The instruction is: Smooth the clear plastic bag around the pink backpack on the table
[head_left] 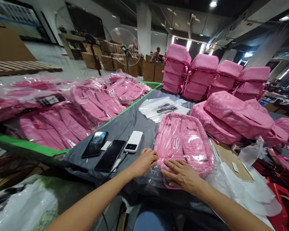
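Note:
A pink backpack (185, 141) in a clear plastic bag lies on the dark table cover, its strap side facing up. At the bag's lower left edge my left hand (148, 160) has its fingers curled against the plastic. My right hand (179, 175) rests flat on the near end of the wrapped backpack, fingers stretched out and slightly apart. Just left of my left hand, a white power bank (134, 141) with a cable plugged in sits by two dark phones (110, 155).
Wrapped pink backpacks (93, 102) fill a green-edged bin on the left. Unwrapped pink backpacks (238, 112) are piled at right, with tall stacks (175, 69) behind. Flat plastic bags (163, 107) lie beyond the wrapped backpack. Cardboard (231, 160) and white sheets (252, 189) lie right.

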The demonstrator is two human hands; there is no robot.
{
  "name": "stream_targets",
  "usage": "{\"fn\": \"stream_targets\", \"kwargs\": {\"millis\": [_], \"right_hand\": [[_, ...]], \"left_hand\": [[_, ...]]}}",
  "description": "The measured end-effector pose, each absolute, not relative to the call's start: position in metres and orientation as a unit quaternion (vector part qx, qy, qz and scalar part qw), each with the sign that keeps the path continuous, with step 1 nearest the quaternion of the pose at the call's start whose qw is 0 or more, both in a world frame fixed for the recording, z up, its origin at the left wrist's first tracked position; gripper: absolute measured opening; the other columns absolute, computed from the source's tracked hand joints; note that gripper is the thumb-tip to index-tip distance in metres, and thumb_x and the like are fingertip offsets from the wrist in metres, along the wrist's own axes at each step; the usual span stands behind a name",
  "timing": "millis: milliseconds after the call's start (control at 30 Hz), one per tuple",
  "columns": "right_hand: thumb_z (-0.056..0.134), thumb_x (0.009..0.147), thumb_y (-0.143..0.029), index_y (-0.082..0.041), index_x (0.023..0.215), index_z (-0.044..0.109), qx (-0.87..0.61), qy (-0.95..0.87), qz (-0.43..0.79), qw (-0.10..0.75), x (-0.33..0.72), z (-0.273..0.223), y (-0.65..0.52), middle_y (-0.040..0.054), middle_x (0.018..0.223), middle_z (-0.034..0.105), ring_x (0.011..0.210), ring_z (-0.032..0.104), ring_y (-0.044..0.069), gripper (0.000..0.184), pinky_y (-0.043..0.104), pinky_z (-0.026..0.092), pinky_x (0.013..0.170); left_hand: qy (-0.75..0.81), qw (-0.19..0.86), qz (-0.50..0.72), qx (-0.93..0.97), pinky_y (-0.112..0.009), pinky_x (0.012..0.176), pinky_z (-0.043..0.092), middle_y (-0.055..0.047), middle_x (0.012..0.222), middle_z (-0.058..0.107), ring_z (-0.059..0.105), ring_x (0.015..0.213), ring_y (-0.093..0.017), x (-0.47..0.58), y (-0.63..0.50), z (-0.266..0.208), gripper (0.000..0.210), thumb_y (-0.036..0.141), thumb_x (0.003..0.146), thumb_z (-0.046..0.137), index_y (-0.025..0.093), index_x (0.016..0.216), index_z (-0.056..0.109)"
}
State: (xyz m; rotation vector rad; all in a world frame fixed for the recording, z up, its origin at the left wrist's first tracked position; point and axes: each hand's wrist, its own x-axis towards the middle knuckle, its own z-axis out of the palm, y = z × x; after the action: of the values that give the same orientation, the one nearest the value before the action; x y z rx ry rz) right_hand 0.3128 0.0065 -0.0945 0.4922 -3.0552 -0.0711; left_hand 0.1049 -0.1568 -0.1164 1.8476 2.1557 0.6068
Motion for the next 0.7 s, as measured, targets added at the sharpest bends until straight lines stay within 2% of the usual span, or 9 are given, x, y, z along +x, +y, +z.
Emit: {"fn": "stream_targets", "kwargs": {"millis": [133,233,300,367,433,500,567,633,700], "right_hand": [[0.058,0.100,-0.051,-0.028,0.148,0.054,0.145,-0.989,-0.010,-0.020,0.300,-0.096,0.005,0.0163,0.154,0.051,0.135,0.053,0.031,0.053,0.046,0.047,0.104],[0.060,0.097,-0.057,-0.032,0.139,0.062,0.141,-0.989,0.018,-0.030,0.297,-0.086,0.005,0.0177,0.156,0.049,0.134,0.055,0.033,0.049,0.050,0.047,0.104],[0.061,0.097,-0.057,-0.034,0.132,0.068,0.132,-0.990,0.047,0.025,0.306,-0.078,0.006,0.0165,0.158,0.046,0.140,0.050,0.033,0.043,0.054,0.042,0.111],[0.059,0.101,-0.048,-0.031,0.127,0.071,0.100,-0.980,0.076,0.152,0.327,-0.072,0.008,0.0153,0.157,0.048,0.144,0.046,0.031,0.034,0.054,0.039,0.115],[0.054,0.104,-0.035,-0.029,0.126,0.071,0.026,-0.951,0.109,0.287,0.362,-0.072,0.011,0.0141,0.150,0.055,0.140,0.051,0.028,0.028,0.052,0.045,0.113],[0.052,0.103,-0.026,-0.030,0.127,0.069,-0.070,-0.917,0.140,0.366,0.408,-0.082,0.015,0.0116,0.139,0.063,0.129,0.060,0.027,0.030,0.048,0.054,0.105],[0.054,0.101,-0.025,-0.033,0.128,0.068,-0.137,-0.898,0.158,0.388,0.460,-0.102,0.018,0.0091,0.129,0.069,0.118,0.068,0.027,0.032,0.044,0.060,0.096],[0.055,0.098,-0.024,-0.036,0.129,0.069,-0.165,-0.896,0.156,0.382,0.507,-0.130,0.016,0.0073,0.122,0.073,0.109,0.072,0.028,0.036,0.041,0.064,0.090],[0.059,0.095,-0.025,-0.040,0.124,0.071,-0.194,-0.888,0.149,0.390,0.541,-0.158,0.011,0.0042,0.116,0.076,0.104,0.075,0.029,0.035,0.042,0.065,0.089]], "left_hand": [[0.744,0.134,0.186,0.627,-0.046,0.104,0.034,-0.009,0.108,0.067,0.054,0.104,-0.025,0.108,-0.157,-0.116,0.021,0.027,0.100,0.049,0.018,0.096,0.067],[0.755,0.150,0.177,0.614,-0.048,0.105,0.035,-0.010,0.109,0.068,0.057,0.105,-0.026,0.110,-0.154,-0.111,0.022,0.028,0.098,0.049,0.017,0.098,0.069],[0.758,0.162,0.181,0.605,-0.049,0.107,0.035,-0.008,0.106,0.070,0.060,0.105,-0.026,0.106,-0.151,-0.103,0.022,0.030,0.096,0.052,0.018,0.094,0.071],[0.757,0.182,0.192,0.598,-0.044,0.105,0.040,-0.004,0.097,0.073,0.064,0.099,-0.025,0.098,-0.150,-0.092,0.024,0.035,0.094,0.055,0.019,0.087,0.072],[0.763,0.196,0.208,0.580,-0.038,0.097,0.048,-0.003,0.095,0.076,0.068,0.094,-0.024,0.090,-0.153,-0.081,0.030,0.039,0.095,0.051,0.019,0.091,0.074],[0.782,0.148,0.240,0.556,-0.040,0.100,0.051,-0.006,0.110,0.076,0.069,0.104,-0.026,0.088,-0.159,-0.072,0.037,0.043,0.099,0.045,0.019,0.106,0.073],[0.768,0.054,0.259,0.583,-0.048,0.116,0.040,-0.009,0.129,0.071,0.063,0.123,-0.027,0.094,-0.163,-0.071,0.039,0.045,0.102,0.045,0.021,0.124,0.068],[0.712,-0.018,0.228,0.664,-0.053,0.126,0.027,-0.007,0.140,0.066,0.055,0.136,-0.026,0.105,-0.161,-0.080,0.039,0.046,0.103,0.051,0.027,0.135,0.062],[0.659,-0.031,0.159,0.734,-0.055,0.126,0.028,-0.004,0.144,0.063,0.051,0.141,-0.026,0.116,-0.154,-0.098,0.041,0.045,0.102,0.055,0.031,0.140,0.058]]}}
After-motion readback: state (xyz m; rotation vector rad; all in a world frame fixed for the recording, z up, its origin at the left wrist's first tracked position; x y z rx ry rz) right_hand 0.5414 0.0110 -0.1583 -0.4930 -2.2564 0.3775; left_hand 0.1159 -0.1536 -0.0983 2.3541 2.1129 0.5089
